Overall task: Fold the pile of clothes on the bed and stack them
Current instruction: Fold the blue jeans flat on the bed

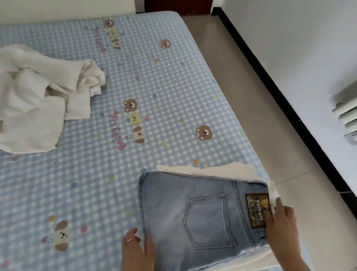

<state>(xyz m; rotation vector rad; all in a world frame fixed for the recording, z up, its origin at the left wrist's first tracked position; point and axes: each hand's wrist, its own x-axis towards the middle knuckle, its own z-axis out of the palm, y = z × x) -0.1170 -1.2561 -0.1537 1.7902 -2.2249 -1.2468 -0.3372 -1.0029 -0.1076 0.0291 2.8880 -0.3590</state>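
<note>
Unfolded white clothes (28, 96) lie crumpled well beyond the left hand, on the far left of the bed (150, 75). Left hand (135, 254): fingers straight, flat against the left edge of the folded jeans (197, 216). Jeans sit between the hands, long axis running left to right, waistband and patch (257, 210) toward the right hand, back pocket up. They rest on a folded white garment (226, 170). Right hand (281, 223): fingers straight, pressing the waistband end, near the bed's right edge.
</note>
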